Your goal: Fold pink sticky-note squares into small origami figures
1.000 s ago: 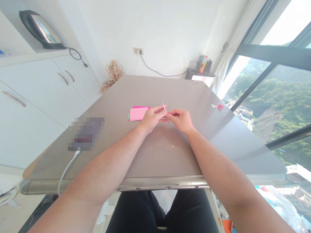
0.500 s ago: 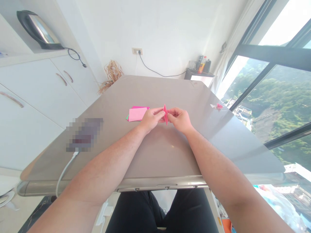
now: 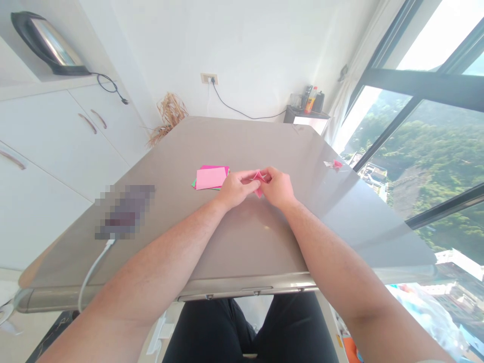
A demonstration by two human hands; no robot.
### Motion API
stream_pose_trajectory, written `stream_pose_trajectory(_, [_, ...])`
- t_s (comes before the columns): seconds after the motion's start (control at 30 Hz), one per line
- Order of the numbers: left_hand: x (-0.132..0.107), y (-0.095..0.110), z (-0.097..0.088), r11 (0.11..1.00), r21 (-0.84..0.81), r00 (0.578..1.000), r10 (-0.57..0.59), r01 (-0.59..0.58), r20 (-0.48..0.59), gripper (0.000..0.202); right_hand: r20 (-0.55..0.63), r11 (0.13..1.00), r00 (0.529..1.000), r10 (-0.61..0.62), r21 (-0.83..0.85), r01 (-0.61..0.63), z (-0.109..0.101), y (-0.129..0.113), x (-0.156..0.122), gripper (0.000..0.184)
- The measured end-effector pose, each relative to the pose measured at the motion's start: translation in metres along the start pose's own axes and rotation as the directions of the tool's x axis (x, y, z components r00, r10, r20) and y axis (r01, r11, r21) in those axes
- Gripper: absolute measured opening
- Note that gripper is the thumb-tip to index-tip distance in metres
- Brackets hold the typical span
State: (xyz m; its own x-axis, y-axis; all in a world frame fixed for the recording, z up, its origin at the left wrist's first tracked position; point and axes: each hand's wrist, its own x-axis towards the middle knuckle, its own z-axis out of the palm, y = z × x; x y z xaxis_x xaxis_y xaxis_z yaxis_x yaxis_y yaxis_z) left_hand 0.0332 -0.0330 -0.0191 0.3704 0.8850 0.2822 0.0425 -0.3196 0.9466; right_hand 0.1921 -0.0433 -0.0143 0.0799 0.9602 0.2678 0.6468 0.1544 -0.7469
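Between both hands, just above the middle of the table, is a folded piece of pink paper (image 3: 258, 191) with pointed ends at top and bottom. My left hand (image 3: 237, 188) pinches its left side, the thumb lying across the front. The fingers of my right hand (image 3: 277, 186) are closed on its right side, and the fingertips are partly hidden behind the paper. Just left of my left hand lies a small stack of coloured paper (image 3: 210, 178), light pink on top with magenta and green edges showing beneath.
A blurred-out dark object (image 3: 128, 209) with a white cable (image 3: 94, 269) lies on the grey table (image 3: 242, 242) at the left. Small pink and white scraps (image 3: 336, 164) are near the right edge. A window (image 3: 427, 131) stands beyond that side.
The pink paper, seen nearly edge-on before, is now spread wider and shows a diamond-like front. Both hands have closed in slightly around it. The whole view has shifted a little.
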Motion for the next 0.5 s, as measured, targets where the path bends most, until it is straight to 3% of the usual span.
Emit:
stream_pose_trajectory(0.13, [0.0036,-0.0046,-0.0011,0.994,-0.106,0.997,-0.038,0.031,-0.069,0.032,-0.029,0.997,0.999,-0.023,0.079,0.025,0.0001,-0.0008,-0.0022,0.02])
stream_pose_trajectory(0.2, [0.0054,-0.005,-0.0023,0.987,-0.157,0.992,-0.065,0.048,-0.106,0.034,-0.06,0.987,0.994,-0.092,0.126,0.099,-0.0002,-0.0024,-0.0048,0.018])
stream_pose_trajectory(0.33, [0.0064,-0.002,-0.005,0.972,-0.231,0.994,-0.073,0.052,-0.082,0.035,-0.1,0.948,0.97,-0.221,0.212,0.238,-0.0019,-0.0066,-0.0087,0.017])
stream_pose_trajectory(0.5, [0.007,-0.0031,-0.0073,0.943,-0.326,0.991,-0.1,0.066,-0.087,0.034,-0.05,0.907,0.974,-0.222,0.356,0.225,-0.0032,-0.0074,-0.007,0.011])
